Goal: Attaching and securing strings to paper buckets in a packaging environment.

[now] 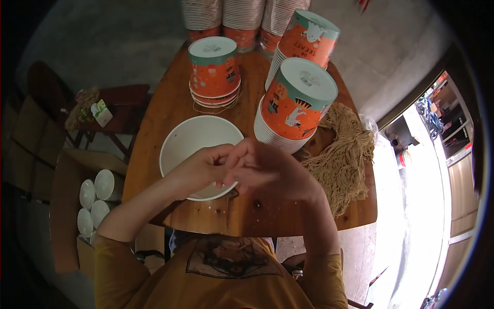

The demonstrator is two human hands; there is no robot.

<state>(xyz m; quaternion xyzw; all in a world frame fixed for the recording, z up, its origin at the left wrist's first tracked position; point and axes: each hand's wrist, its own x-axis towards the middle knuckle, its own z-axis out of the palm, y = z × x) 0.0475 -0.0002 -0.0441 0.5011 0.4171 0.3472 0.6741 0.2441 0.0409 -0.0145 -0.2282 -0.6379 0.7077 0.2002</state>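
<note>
A round white bucket (177,139) stands on the wooden table with its open mouth toward me, and both my hands meet over its near right part. My left hand (205,169) is closed, thumb and fingers pressed together. Against its fingertips my right hand (262,170) is curled, slightly blurred, its fingers bent inward. Whatever lies between the fingers is hidden or too small to make out. Just beyond the right hand rises an upside-down stack of orange printed buckets (296,110) with green bands. A bundle of tan cords (342,159) lies right of my right forearm.
Behind the white bucket sits a shorter stack of orange buckets (215,69) with thin cords around its base. Another tilted stack (311,41) and tall wrapped stacks (242,20) stand farther back. Left on the floor, a cardboard box (67,206) holds several white buckets, near a red stool (126,98).
</note>
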